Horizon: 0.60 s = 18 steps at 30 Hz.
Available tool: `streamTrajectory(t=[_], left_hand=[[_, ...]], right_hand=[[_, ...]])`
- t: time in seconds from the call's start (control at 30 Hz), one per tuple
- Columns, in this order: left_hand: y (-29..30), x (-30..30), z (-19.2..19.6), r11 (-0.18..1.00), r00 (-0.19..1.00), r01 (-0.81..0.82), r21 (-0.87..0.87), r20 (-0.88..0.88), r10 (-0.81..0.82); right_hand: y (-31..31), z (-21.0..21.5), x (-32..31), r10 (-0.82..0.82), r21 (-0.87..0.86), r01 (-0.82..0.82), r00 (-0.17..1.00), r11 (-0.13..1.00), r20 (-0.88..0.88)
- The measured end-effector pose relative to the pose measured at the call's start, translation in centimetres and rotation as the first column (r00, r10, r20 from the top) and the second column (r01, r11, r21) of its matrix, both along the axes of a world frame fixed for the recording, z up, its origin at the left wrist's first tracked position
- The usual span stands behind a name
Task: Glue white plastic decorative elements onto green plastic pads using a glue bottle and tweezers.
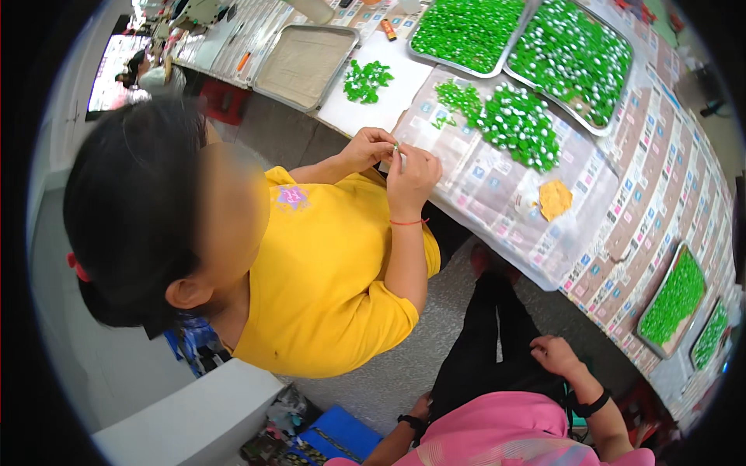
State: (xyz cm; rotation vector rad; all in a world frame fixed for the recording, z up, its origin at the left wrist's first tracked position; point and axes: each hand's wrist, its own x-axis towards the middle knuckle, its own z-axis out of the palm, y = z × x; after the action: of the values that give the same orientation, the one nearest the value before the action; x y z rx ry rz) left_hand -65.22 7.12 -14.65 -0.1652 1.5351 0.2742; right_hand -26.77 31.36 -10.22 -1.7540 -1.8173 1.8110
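My right hand [556, 356] rests on my right thigh with its fingers loosely curled in and nothing showing in them. Low beside my left hip is my left hand [420, 407]; its fingers are hidden against the black trousers [474, 349]. To my left, a person in a yellow top [334, 272] pinches a tiny green piece [396, 146] between both hands at the table edge. In front of that person lie a pile of green pieces with white beads [519, 128], a smaller pile of plain green pieces [460, 102] and another green pile [367, 81] on white paper.
Metal trays hold green pieces [466, 35] and green-and-white pieces [575, 58] at the back. A flat beige tray [305, 66] stands left; smaller trays [674, 299] lie right. A yellow-orange lump [555, 199] sits on the table covering. A white ledge [190, 415] stands lower left.
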Motion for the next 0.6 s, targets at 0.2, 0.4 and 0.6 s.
streamTrajectory(t=[0.2,0.4,0.6], left_hand=[[-1.9,0.6,-1.1,0.945,0.984,0.148,0.292,0.055,-0.171],[1.5,2.3,1.7,0.997,0.996,0.081,0.019,0.034,-0.082],[2.8,2.5,1.9,0.982,0.985,0.17,0.08,0.025,-0.173]], right_hand=[[1.4,-1.7,-0.4,0.137,-0.122,-0.131,0.99,0.984,0.044],[3.5,-1.8,-0.6,0.145,-0.129,-0.136,0.987,0.982,0.065],[4.0,-1.5,-0.4,0.152,-0.124,-0.142,0.985,0.982,0.076]])
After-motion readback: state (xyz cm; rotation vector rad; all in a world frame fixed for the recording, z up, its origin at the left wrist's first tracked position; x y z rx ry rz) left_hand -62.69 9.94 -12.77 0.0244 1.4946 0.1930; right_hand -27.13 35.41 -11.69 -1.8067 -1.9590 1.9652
